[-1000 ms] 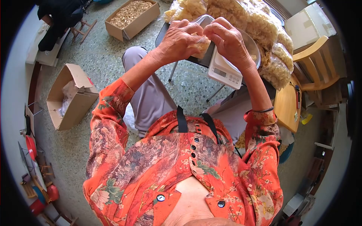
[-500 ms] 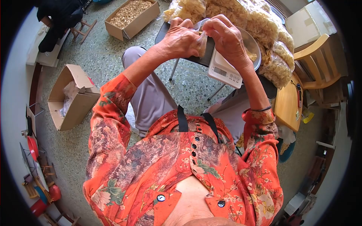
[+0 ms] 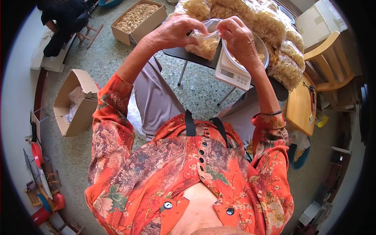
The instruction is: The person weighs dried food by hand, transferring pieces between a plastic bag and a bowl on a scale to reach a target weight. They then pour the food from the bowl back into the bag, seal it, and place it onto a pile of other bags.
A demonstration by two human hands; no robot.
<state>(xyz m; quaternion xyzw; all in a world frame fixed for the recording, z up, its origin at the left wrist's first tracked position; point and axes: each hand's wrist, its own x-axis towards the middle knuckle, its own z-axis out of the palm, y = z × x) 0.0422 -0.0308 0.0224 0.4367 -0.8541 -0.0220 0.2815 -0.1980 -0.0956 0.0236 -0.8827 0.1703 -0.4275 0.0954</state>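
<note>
A clear plastic bag (image 3: 205, 46) of pale dried flakes rests at the dark table's edge, its top loose and upright. My left hand (image 3: 174, 32) is at the bag's upper left side, with thumb and fingers spread apart. On the other side, my right hand (image 3: 238, 39) has its fingers pinched together at the bag's top right edge. Under my right wrist is a white digital scale (image 3: 234, 74), bearing a translucent bowl (image 3: 264, 49) with some flakes inside, partly hidden by my hand.
Filled bags (image 3: 270, 29) are piled behind the bowl. A wooden chair (image 3: 333, 66) and stool (image 3: 299, 107) stand at the right. On the floor at left are a box of brown pieces (image 3: 137, 17) and an open carton (image 3: 74, 105). Another person (image 3: 64, 19) is at upper left.
My left hand has shifted left and its fingers have spread. The bag's filled part now shows lower down between my hands. My right hand has moved only slightly.
</note>
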